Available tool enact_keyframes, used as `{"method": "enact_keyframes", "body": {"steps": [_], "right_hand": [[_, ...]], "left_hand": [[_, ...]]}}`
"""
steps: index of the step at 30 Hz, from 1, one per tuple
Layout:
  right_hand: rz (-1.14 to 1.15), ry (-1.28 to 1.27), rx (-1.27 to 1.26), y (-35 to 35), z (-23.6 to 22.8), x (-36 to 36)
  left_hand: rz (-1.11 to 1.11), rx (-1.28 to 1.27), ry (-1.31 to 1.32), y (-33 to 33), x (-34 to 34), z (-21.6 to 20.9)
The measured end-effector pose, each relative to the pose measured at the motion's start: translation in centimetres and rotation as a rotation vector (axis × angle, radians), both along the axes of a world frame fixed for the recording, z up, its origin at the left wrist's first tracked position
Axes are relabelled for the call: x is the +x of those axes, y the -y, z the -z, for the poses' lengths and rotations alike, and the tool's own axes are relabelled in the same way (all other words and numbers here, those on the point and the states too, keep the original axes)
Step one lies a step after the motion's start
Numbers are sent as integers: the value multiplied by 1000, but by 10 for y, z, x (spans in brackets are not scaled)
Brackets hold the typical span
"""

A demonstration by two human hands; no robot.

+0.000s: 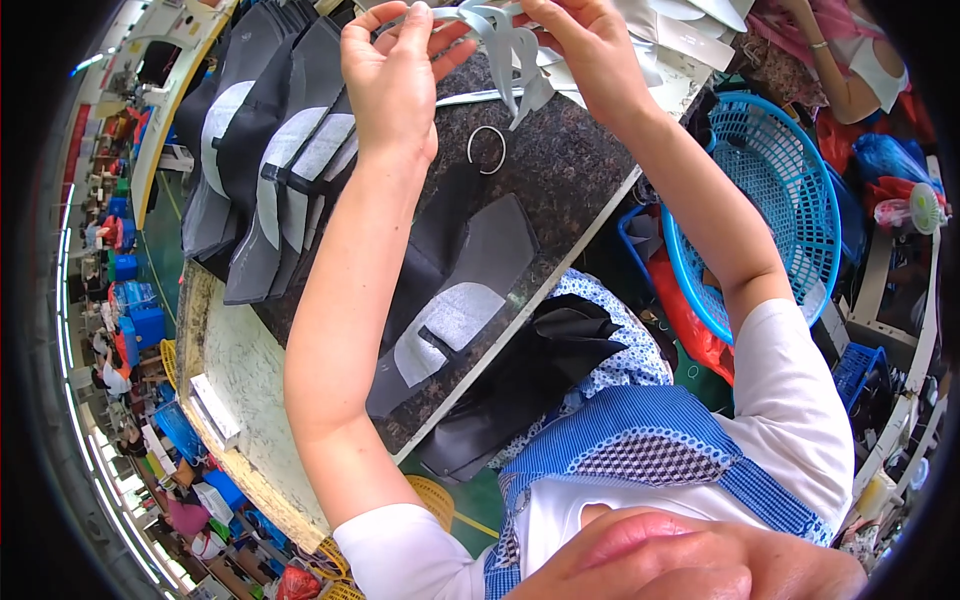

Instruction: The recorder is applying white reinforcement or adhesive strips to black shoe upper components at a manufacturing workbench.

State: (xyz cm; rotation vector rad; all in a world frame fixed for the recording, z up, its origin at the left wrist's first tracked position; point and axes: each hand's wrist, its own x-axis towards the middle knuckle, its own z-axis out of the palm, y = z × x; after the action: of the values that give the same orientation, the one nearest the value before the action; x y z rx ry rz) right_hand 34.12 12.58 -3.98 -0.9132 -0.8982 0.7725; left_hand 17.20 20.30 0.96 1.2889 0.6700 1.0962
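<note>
At the top of the head view, my left hand [393, 85] pinches one end of a pale grey-white strip [495, 40] between thumb and forefinger, its other fingers loosely curled. My right hand [592, 62] grips the same strip from the other side, fingertips partly cut off by the upper edge. Looped tails of the strip dangle between both hands above a dark speckled tabletop [570, 165]. A thin white ring [487, 150] lies below them. Nearer to me rests a dark grey cut piece [495, 245] with a whitish rounded patch [455, 325].
Layered dark cut pieces [290, 150] with whitish patches cover the table's left side. More pale pieces [680, 30] lie at the far right. Black material [540, 370] lies over my lap. A blue basket [835, 210] stands right of the table; another person's arm [835, 75] shows beyond.
</note>
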Motion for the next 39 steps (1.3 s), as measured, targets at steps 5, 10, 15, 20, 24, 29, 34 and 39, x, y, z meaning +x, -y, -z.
{"method": "enact_keyframes", "body": {"steps": [5,10,15,20,24,29,34,39], "right_hand": [[226,482,148,21,-22,-19],[545,1409,323,17,-19,-2],[371,1112,565,25,-29,-4],[263,1139,492,43,-30,0],[176,883,311,43,-13,8],[-199,-113,-100,30,-7,9],[-349,-64,368,3,33,34],[-43,-526,-150,2,14,28]], "left_hand": [[41,135,-68,3,3,11],[27,308,-153,7,1,14],[-4,279,-141,2,-2,16],[-81,212,-124,-13,-6,16],[-49,105,-55,-10,-6,18],[90,123,-30,6,2,13],[157,476,-262,31,7,-3],[60,826,-383,32,-13,0]]}}
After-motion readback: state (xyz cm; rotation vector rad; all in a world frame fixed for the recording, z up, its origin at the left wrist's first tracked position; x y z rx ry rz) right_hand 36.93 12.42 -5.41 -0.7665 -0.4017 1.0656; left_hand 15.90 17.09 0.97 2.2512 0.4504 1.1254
